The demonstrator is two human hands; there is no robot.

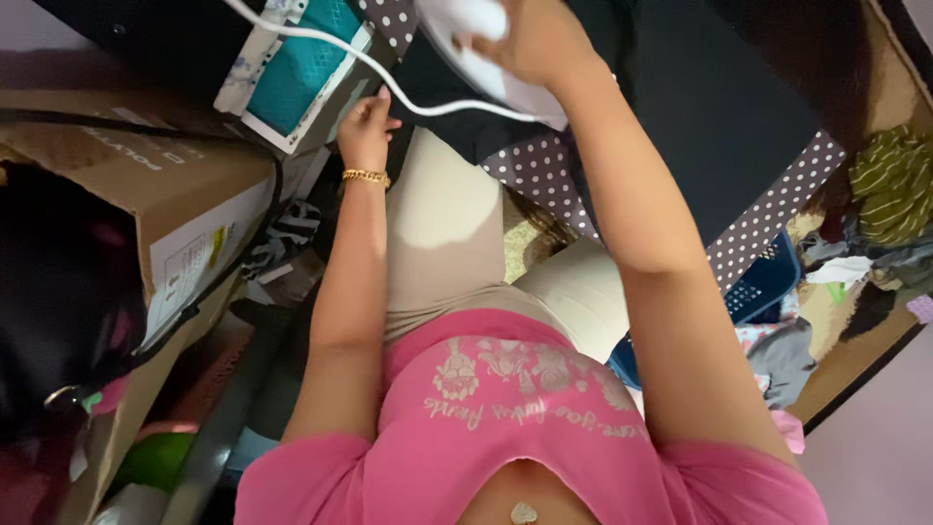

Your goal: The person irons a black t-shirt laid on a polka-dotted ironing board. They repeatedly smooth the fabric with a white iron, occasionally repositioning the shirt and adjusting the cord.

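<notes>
The right hand (520, 37) is closed over the top of a white plastic clothes iron (486, 58), fingers wrapped around its handle, and the iron's pale body sits beneath the palm at the upper middle of the view, over a dark cloth (719, 107) spread on a grey padded board cover with white polka dots (777, 209). The left hand (366, 124) is loosely curled with the fingers bent inward; it is just beside the white power cord (389, 83) that runs from the iron across to the upper left, but whether the fingers actually grip the cord cannot be told. A gold chain bracelet (365, 177) circles the left wrist. Just beyond the left hand lies a teal and white patterned box (296, 68), and further left stands a large brown cardboard carton (146, 185). The person wears a pink printed top (505, 418) and beige trousers (442, 224). To the right of the board, on the floor, sits a blue plastic laundry basket (763, 282), and past it lies a heap of loose clothes including an olive striped garment (889, 185).
</notes>
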